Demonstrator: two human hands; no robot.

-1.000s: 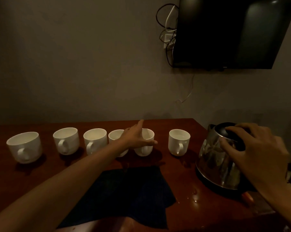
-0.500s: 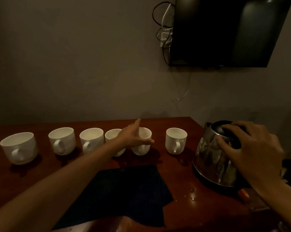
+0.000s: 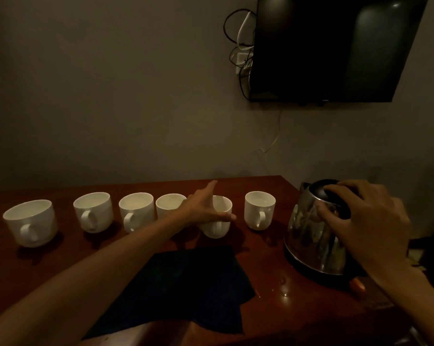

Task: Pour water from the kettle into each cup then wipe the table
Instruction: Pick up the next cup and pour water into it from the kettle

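Several white cups stand in a row on the dark wooden table [image 3: 61,265], from the leftmost cup [image 3: 30,222] to the rightmost cup [image 3: 259,211]. My left hand [image 3: 203,208] reaches over the row with straight fingers. Its thumb lies across the front of the second cup from the right [image 3: 218,228]. A steel kettle [image 3: 310,236] with a black lid stands at the right. My right hand [image 3: 368,221] sits on top of it, fingers curled over the lid and thumb on the steel side. A dark cloth [image 3: 186,288] lies flat in front of the cups.
Water drops [image 3: 283,283] glisten on the table between the cloth and the kettle. A small orange object [image 3: 357,285] lies by the kettle's base. A dark screen [image 3: 330,46] with cables hangs on the wall above. The table's right edge runs close behind the kettle.
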